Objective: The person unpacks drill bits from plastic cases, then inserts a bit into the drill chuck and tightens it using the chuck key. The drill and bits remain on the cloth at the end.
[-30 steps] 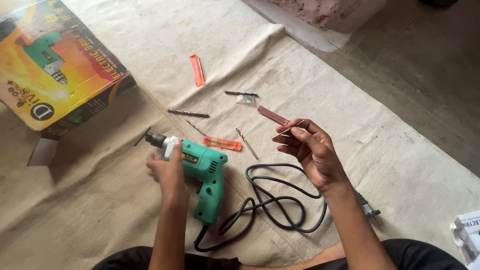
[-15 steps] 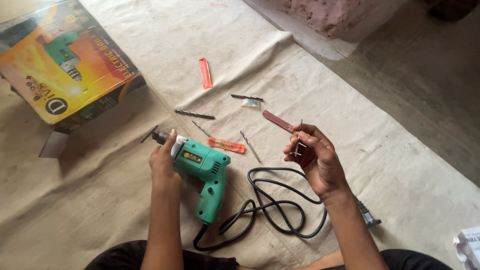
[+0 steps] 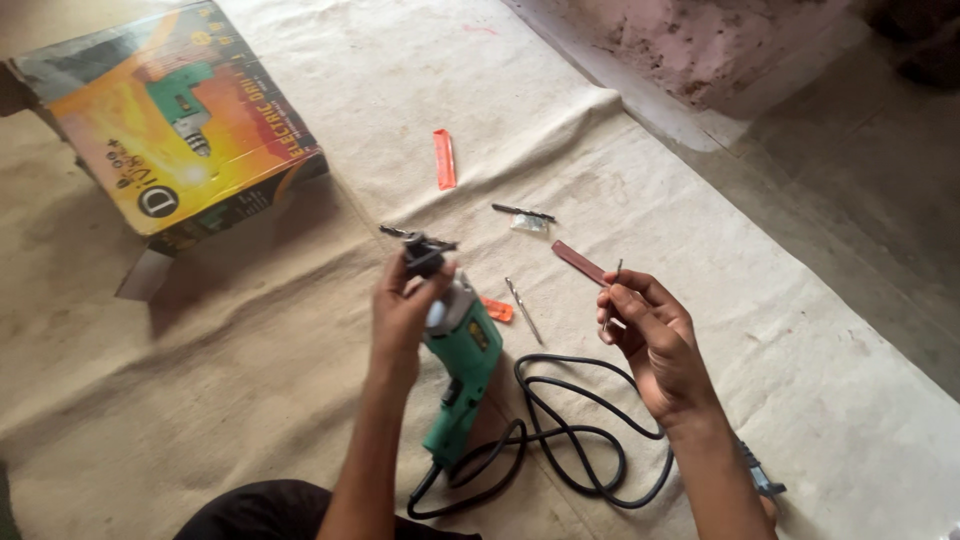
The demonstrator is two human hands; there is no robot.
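Drill, green, is lifted off the cloth, left hand wrapped round its front by the chuck. Right hand pinches a thin drill bit; black cord coils below, drill box far left.

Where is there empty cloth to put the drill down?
Bare cloth lies left of the left hand, below the cardboard box. More lies right of the right hand. Between the hands it is crowded: green drill, black cord, drill bits.
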